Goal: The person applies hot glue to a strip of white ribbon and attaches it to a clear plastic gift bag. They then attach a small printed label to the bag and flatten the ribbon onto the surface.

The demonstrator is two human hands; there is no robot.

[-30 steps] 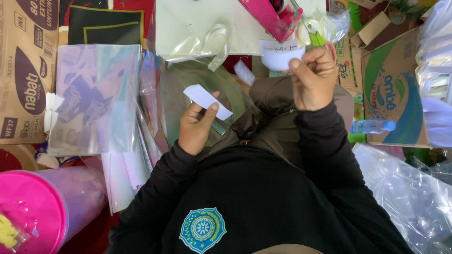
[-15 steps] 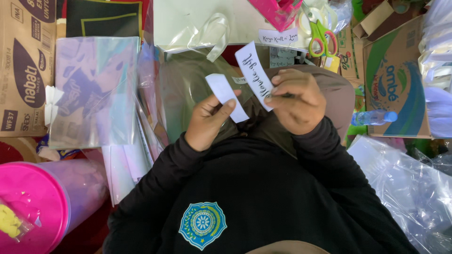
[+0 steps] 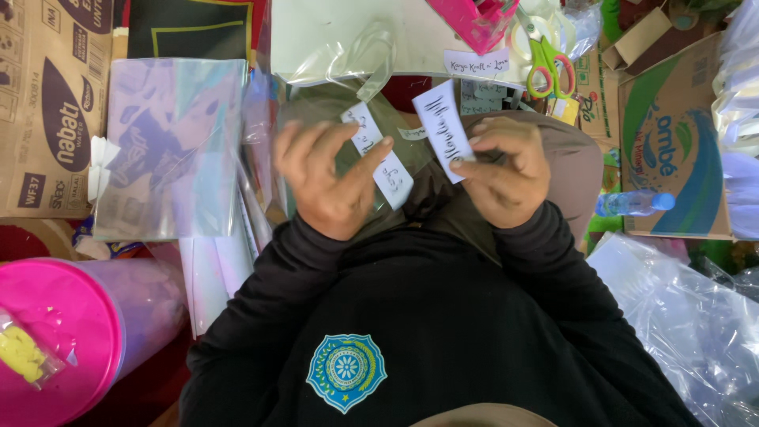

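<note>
My left hand (image 3: 326,180) pinches a white paper strip (image 3: 379,156) with handwriting on it, held over a clear plastic bag (image 3: 348,126) on my lap. My right hand (image 3: 506,172) grips a second handwritten white paper strip (image 3: 443,129), which stands nearly upright between thumb and fingers. The two strips are close together but apart. A third handwritten label (image 3: 476,63) lies on the white sheet (image 3: 316,32) beyond my hands.
Green-and-pink scissors (image 3: 547,65) lie at the upper right beside a pink tape dispenser (image 3: 473,22). Cardboard boxes (image 3: 47,111) flank both sides. A stack of clear plastic sleeves (image 3: 170,146) sits left, a pink-lidded tub (image 3: 71,340) lower left, a water bottle (image 3: 632,203) right.
My right hand came down from the tape dispenser with a paper strip and now holds it beside the strip in my left hand, which has risen slightly.
</note>
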